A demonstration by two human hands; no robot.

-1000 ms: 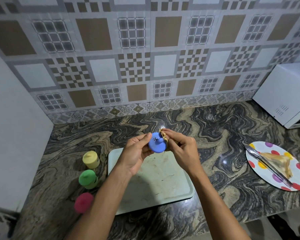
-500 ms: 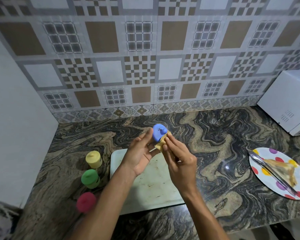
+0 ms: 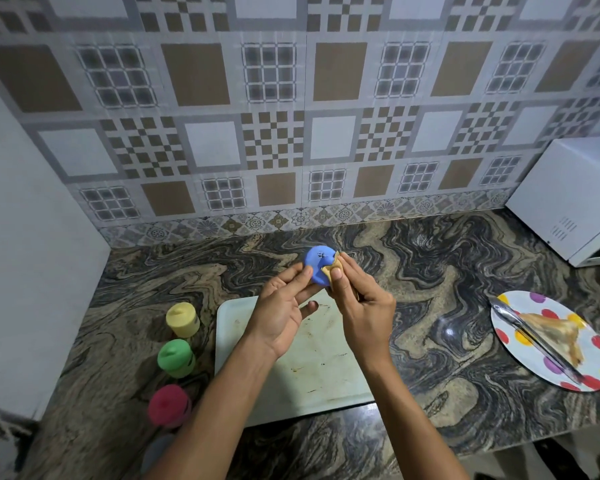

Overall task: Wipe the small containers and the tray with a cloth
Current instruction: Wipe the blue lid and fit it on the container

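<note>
Left hand (image 3: pixel 281 317) is curled round the blue container (image 3: pixel 317 263), held up over the far edge of the tray (image 3: pixel 312 375). Cloth (image 3: pixel 335 268) is pinched against it by the right hand (image 3: pixel 364 313).

Step judged: container wiping. The tray is still stained.

Next: blue container to be turned or set down.

Counted in the head view:
- four containers: blue, yellow (image 3: pixel 182 319), green (image 3: pixel 175 356), red (image 3: pixel 168 405)
- one tray
- one cloth

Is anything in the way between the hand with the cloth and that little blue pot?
Nothing visible stands between them. The right hand pinches the tan cloth straight against the blue container, which the left hand holds up in the air.
</note>
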